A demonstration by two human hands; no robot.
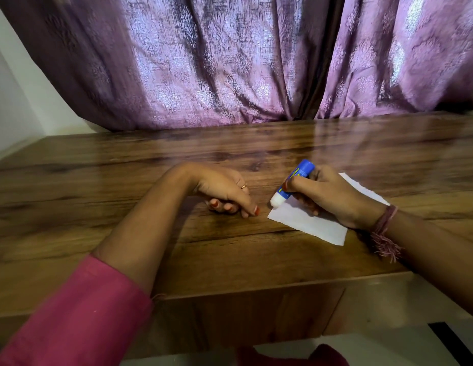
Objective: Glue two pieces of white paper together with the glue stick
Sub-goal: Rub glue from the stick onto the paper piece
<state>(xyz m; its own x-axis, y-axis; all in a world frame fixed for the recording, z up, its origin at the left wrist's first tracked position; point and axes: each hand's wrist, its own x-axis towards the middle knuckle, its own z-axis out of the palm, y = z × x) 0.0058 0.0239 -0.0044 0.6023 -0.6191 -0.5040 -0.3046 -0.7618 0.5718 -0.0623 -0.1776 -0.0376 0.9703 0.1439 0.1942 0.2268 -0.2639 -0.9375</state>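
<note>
Paper (pixel 309 223) is laid flat on the wooden surface (pixel 124 207), right of centre and near the front edge; it is white and set at an angle, and only one sheet can be made out, so whether a second lies with it cannot be told. A glue stick (pixel 293 182) is gripped by the right hand (pixel 333 196), with thumb and fingers curled round its blue barrel; the stick is tilted, its blue base raised up and away and its white tip lowered to the paper's left corner, where it appears to be touching or just above the sheet. The heel of the right hand is rested on the paper, so that the middle of the sheet is covered; a pink thread band (pixel 385 228) is worn on that wrist, its frayed ends hanging toward the surface. The left hand (pixel 224 191) is placed on the bare surface just left of the paper, apart from it; its fingers are loosely curled under, nothing is held in them, and the fingertips are rested on the wood; a ring is seen on one finger and red polish on the nails. A pink sleeve (pixel 79 313) is worn on the left forearm; a purple patterned curtain (pixel 230 62) is hung behind the surface.
</note>
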